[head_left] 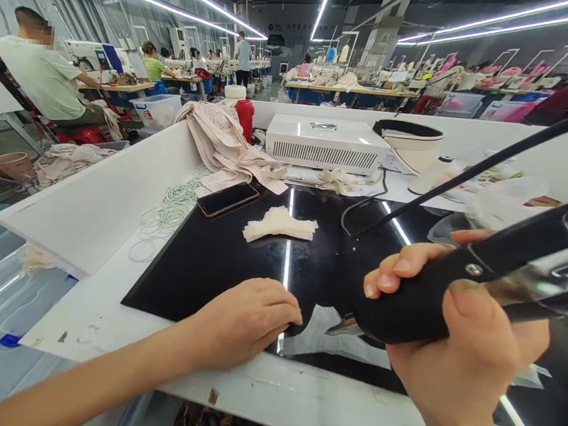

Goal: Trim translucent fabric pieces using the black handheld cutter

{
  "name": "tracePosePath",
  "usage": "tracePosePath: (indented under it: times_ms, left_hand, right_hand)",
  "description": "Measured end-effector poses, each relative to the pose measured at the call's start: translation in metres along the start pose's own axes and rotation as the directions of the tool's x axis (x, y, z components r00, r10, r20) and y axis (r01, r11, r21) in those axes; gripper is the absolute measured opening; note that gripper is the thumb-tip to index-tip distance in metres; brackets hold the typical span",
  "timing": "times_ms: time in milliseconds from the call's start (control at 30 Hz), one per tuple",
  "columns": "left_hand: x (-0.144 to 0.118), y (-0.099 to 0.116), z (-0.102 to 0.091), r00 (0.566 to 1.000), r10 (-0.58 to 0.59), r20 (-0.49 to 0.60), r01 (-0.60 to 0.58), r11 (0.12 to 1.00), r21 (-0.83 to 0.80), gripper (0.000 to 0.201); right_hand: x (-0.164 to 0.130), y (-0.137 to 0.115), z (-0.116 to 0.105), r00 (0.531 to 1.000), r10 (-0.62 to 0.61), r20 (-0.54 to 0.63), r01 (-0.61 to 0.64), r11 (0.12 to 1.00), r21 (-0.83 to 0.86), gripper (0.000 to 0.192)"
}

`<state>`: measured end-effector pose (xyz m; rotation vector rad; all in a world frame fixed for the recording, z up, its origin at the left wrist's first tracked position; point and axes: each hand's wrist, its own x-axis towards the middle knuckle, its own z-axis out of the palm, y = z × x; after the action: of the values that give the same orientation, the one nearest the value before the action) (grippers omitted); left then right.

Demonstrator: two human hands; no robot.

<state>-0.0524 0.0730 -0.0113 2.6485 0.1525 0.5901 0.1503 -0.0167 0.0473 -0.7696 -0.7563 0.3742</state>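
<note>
In my right hand (477, 336) is a black and silver corded iron (415, 304) with a pointed metal tip, fingers wrapped around its black body. The tip points left, just over a thin translucent white fabric piece (318, 332) on the glossy black board (210, 266). My left hand (255, 316) rests at the board's near edge, left of that piece, fingers curled together; whatever is under the fingertips is hidden. Farther back on the board lies a small stack of cream fabric pieces (283, 225), apart from both hands.
A phone (228, 199) and a tangle of pale green cord (178, 197) lie at the left. Behind are draped beige fabric (221, 134), a red bottle (244, 118), a white vented box (324, 143) and a cream bin (412, 144). A black cable (467, 169) crosses the right side.
</note>
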Motion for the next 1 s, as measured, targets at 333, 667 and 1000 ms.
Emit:
tracePosePath:
  times_ms: [333,667,1000]
  left_hand:
    - [0.040,-0.023,-0.004,0.941,0.047,0.334,0.028,0.976,-0.217,0.055]
    - [0.039,-0.013,-0.011,0.939,-0.022,0.344,0.110,0.965,-0.237,0.065]
    - [0.039,-0.008,-0.009,0.945,-0.036,0.326,0.130,0.954,-0.271,0.070]
  right_hand:
    - [-0.005,0.003,-0.006,0.999,-0.023,0.035,0.024,1.000,-0.016,0.046]
    - [-0.005,0.004,-0.003,0.999,-0.020,0.038,0.020,1.000,0.001,0.045]
    - [0.000,0.011,-0.004,0.998,-0.046,0.047,0.047,0.999,-0.019,0.045]
